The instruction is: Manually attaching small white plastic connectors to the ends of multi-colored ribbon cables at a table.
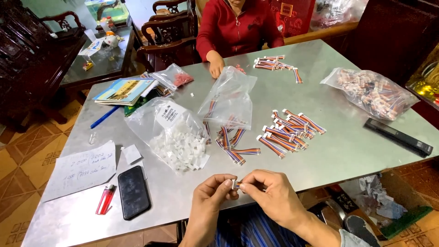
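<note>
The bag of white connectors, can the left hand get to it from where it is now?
Probably yes. The bag of white connectors lies just beyond the left hand with only bare table between, but that hand is pinching a small connector with the right hand.

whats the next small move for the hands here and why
Probably push the two pieces together: the left hand pinches a small white plug right against the striped wire piece that the right hand holds, and they look lined up but not clearly joined.
</note>
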